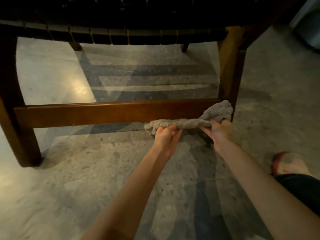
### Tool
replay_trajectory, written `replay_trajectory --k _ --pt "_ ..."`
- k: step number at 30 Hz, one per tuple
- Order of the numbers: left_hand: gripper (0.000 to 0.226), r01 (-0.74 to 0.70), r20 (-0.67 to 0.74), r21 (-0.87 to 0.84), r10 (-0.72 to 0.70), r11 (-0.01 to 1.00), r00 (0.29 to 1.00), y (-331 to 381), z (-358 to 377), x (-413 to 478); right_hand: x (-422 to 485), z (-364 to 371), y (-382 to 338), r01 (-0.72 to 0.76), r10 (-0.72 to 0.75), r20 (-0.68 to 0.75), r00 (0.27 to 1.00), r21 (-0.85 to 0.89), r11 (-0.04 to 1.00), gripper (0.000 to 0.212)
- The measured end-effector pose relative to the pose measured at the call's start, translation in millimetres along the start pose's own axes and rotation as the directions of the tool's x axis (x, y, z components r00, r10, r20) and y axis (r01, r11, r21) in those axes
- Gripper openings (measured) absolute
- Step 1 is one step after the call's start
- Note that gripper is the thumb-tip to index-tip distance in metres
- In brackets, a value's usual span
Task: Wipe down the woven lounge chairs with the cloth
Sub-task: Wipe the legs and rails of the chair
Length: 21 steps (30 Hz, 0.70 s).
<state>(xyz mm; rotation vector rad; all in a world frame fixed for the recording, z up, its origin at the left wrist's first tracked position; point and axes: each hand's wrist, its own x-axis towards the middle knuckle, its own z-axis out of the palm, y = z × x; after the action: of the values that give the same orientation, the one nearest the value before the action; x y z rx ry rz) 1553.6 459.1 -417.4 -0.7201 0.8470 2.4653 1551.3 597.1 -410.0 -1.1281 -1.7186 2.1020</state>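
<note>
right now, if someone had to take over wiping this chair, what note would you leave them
Left hand: gripping the twisted middle of the grey cloth.
Right hand: gripping the cloth's bunched end, pressed at the right end of the lower wooden crossbar beside the right leg.
Done: cannot tell how much has been wiped.
Left: probably the rest of the crossbar leftward, the legs and the dark woven seat above.

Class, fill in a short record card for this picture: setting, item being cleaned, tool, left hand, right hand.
setting: speckled stone floor, dim light
item being cleaned: wooden crossbar of the woven chair
tool: grey cloth, twisted, draped over the bar's right end
left hand: grip on the cloth's left end
right hand: grip on the cloth's right end
</note>
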Motion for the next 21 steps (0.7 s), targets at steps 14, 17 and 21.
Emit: replay_trajectory --k 14,17,21 --pt "0.043 0.082 -0.237 0.183 -0.037 0.980 0.971 73.9 29.4 -64.0 -49.2 23.2 -107.7 0.276 -0.115 0.300 0.947 -0.580 0.766 0.042" --pt "0.025 0.064 -0.196 0.126 -0.038 0.990 0.980 97.3 47.3 -80.5 -66.0 33.9 -159.8 0.284 0.029 0.382 0.924 -0.734 0.617 0.044" --pt "0.020 0.058 -0.126 0.138 -0.040 0.989 0.991 117.5 68.7 -94.9 -77.7 46.5 -195.0 0.346 -0.008 0.418 0.908 -0.739 0.578 0.046"
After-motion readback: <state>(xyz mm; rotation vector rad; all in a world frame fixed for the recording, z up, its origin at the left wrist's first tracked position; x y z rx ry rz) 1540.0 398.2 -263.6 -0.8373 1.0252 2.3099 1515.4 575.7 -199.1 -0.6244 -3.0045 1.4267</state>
